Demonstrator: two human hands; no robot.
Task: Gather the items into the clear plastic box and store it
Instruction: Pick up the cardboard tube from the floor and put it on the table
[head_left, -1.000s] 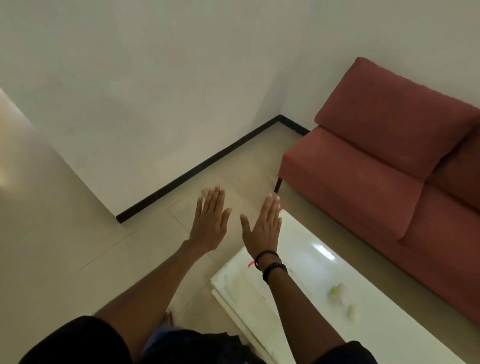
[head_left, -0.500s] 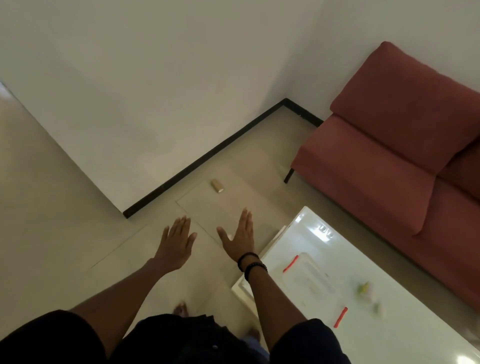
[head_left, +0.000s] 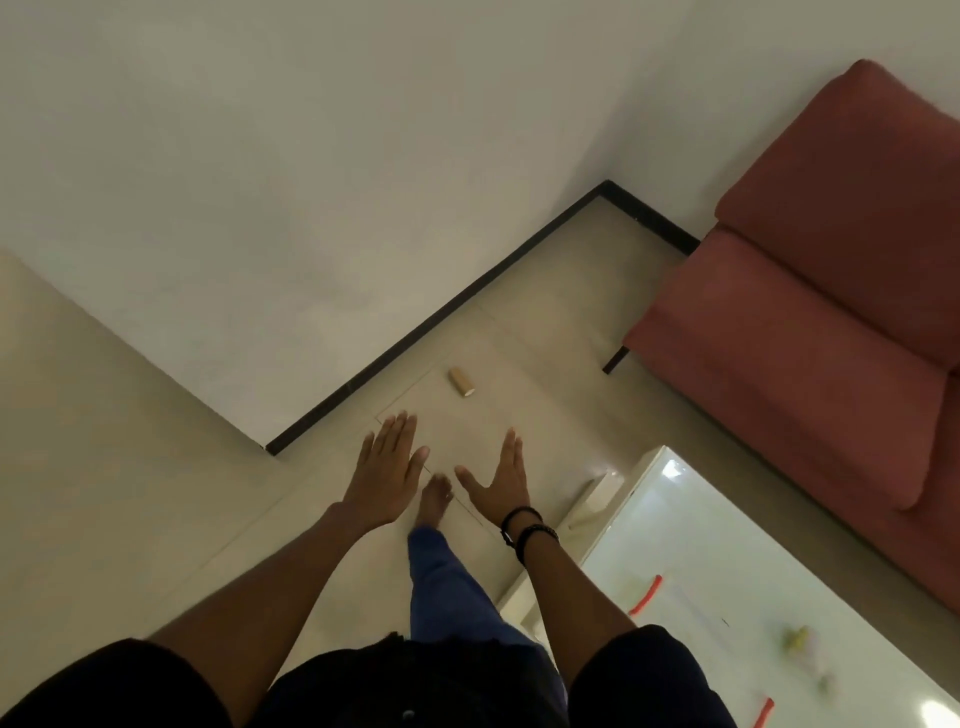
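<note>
both hands, left hand (head_left: 383, 475) and right hand (head_left: 500, 480), have fingers spread flat and empty; the small roll (head_left: 462, 382) lies on the floor ahead, so crouch and pinch its middle before returning to the blurred clear box (head_left: 691, 618) on the tabletop (head_left: 857, 613).

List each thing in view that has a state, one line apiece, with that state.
left hand: open, fingers spread, holding nothing
right hand: open, flat, holding nothing
small cardboard tube: lying on its side on the floor, near the baseboard, untouched
clear plastic box: on the white table, red latches showing; blurred, contents unclear
red sofa: seat bare
</note>
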